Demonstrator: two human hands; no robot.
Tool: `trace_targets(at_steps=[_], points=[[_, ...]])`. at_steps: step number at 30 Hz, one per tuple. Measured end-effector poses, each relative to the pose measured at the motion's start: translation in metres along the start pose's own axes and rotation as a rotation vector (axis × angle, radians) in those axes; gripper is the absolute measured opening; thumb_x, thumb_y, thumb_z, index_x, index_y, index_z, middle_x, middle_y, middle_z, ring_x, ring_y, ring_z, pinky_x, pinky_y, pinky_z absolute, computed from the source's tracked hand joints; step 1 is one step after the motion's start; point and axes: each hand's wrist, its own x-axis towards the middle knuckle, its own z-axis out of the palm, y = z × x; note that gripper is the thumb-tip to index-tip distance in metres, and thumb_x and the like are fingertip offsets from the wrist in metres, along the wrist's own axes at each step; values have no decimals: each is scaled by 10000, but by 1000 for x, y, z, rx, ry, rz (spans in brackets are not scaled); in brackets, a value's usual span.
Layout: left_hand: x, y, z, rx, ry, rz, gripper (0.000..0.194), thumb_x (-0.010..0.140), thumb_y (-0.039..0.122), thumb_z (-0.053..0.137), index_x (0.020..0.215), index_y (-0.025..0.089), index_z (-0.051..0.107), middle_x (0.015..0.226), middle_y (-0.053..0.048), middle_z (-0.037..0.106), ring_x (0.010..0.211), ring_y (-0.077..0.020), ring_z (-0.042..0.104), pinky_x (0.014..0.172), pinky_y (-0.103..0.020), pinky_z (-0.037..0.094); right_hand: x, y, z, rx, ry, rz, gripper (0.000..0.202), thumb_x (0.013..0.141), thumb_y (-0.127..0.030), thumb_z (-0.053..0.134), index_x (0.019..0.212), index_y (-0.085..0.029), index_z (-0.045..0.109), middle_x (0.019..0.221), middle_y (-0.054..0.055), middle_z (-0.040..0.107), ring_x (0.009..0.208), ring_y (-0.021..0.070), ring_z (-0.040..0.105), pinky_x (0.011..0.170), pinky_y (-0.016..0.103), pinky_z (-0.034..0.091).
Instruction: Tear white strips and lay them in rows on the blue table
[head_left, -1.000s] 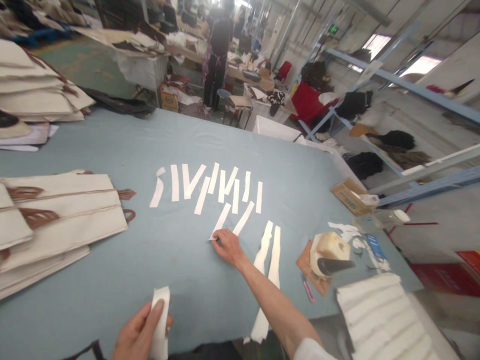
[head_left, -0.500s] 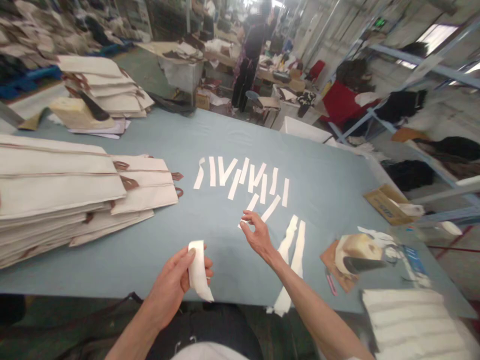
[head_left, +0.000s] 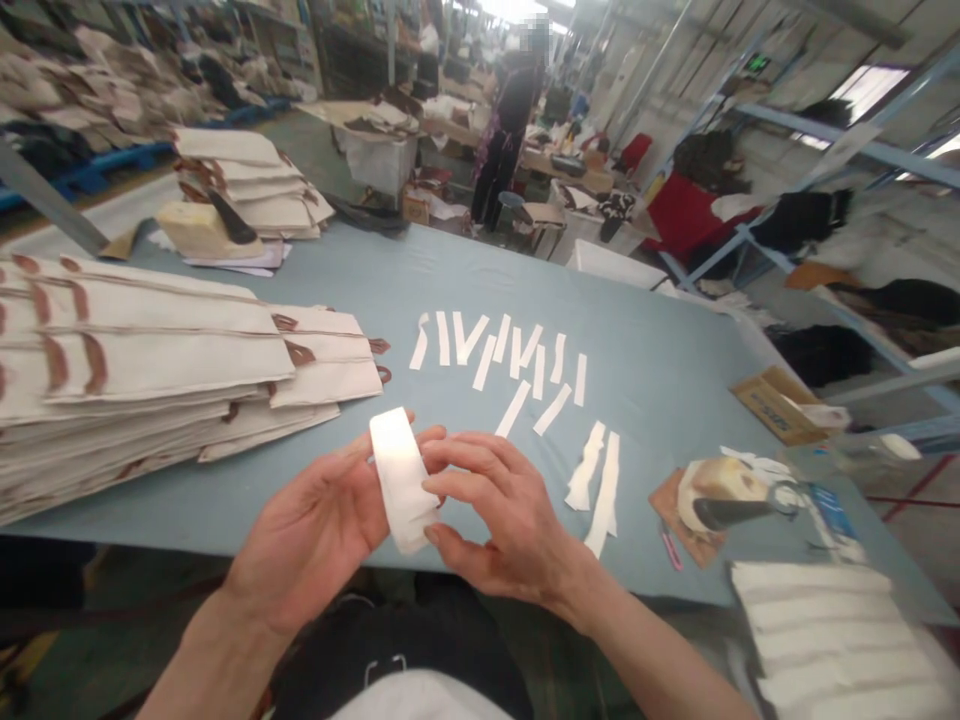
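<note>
A curved white strip (head_left: 403, 480), possibly a small stack of strips, lies across the fingers of my left hand (head_left: 315, 510), palm turned up. From the right, my right hand (head_left: 510, 515) meets its edge with fingertips and thumb; how firm that grip is I cannot make out. Beyond my hands, several short white strips (head_left: 483, 362) are spread in loose rows on the blue-grey table (head_left: 465, 270). Two longer, ragged white strips (head_left: 606, 490) lie to the right of my right hand.
Stacked cream fabric pieces with brown tabs (head_left: 150, 330) fill the table's left side; another pile (head_left: 232, 180) is behind. At right are a glue-stained block with a dark handle (head_left: 720, 500), a pink cutter (head_left: 671, 545), and a cardboard box (head_left: 780, 405). A person (head_left: 506, 130) stands far back.
My right hand has come back from the laid-out strips to the strip in my left hand. My left hand has turned palm up and moved slightly higher. The view has shifted a little left.
</note>
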Motion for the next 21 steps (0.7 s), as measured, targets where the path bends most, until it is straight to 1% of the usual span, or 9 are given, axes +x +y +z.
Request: trace_targets(at_steps=[3, 5, 7, 10, 13, 16, 19, 21], points=[[-5, -1, -1, -18, -30, -11, 422, 911, 295, 694, 1300, 134, 697, 1265, -154, 757, 1117, -316, 725, 839, -381, 660, -3, -3, 8, -130, -23, -13, 251, 907, -194, 653, 1149, -232, 595, 1239, 110, 749, 1192, 254, 670, 1072, 437, 514], [-7, -3, -2, -18, -30, -17, 474, 899, 310, 709, 1340, 140, 672, 1259, -147, 749, 1117, -328, 719, 865, -405, 652, -6, -4, 13, -179, -50, -13, 242, 903, -197, 647, 1138, -244, 605, 1252, 91, 751, 1194, 255, 666, 1108, 454, 470], [-9, -5, -3, -13, -22, -17, 498, 893, 317, 713, 1352, 131, 661, 1241, -147, 747, 1111, -331, 717, 899, -421, 640, -10, -6, 17, -184, -66, -12, 232, 902, -195, 639, 1126, -243, 611, 1251, 84, 754, 1198, 251, 662, 1131, 461, 436], [-12, -8, -6, -7, -9, -9, 497, 887, 326, 719, 1333, 114, 667, 1211, -148, 750, 1092, -324, 715, 906, -416, 633, -14, -9, 21, -163, -71, 9, 213, 906, -194, 634, 1114, -240, 623, 1221, 76, 764, 1206, 244, 655, 1130, 454, 428], [-13, -11, -10, 7, -2, 4, 454, 883, 331, 733, 1285, 124, 697, 1169, -132, 761, 1061, -305, 717, 885, -387, 630, -17, -10, 25, -131, -63, 39, 152, 911, -182, 630, 1049, -243, 643, 1173, 63, 777, 1191, 240, 660, 1115, 460, 441], [-14, -16, -12, 46, -4, -4, 408, 878, 345, 762, 1233, 147, 728, 1158, -115, 767, 1028, -282, 717, 860, -349, 619, -19, -9, 30, -97, -16, 70, 92, 935, -158, 617, 951, -243, 646, 1102, 58, 792, 1096, 226, 693, 1054, 444, 493], [-13, -25, -14, 109, 70, -8, 417, 843, 394, 820, 1189, 173, 747, 1173, -88, 770, 994, -238, 707, 824, -283, 598, -21, -8, 34, 0, 31, 127, 100, 969, -155, 604, 924, -236, 640, 1023, 62, 798, 1006, 210, 715, 972, 405, 547], [-11, -31, -18, 170, 130, -8, 477, 805, 480, 850, 1172, 192, 753, 1143, -66, 780, 964, -221, 701, 787, -258, 585, -23, -7, 35, 91, 60, 204, 105, 979, -157, 590, 921, -229, 641, 972, 61, 796, 964, 204, 720, 919, 378, 566]])
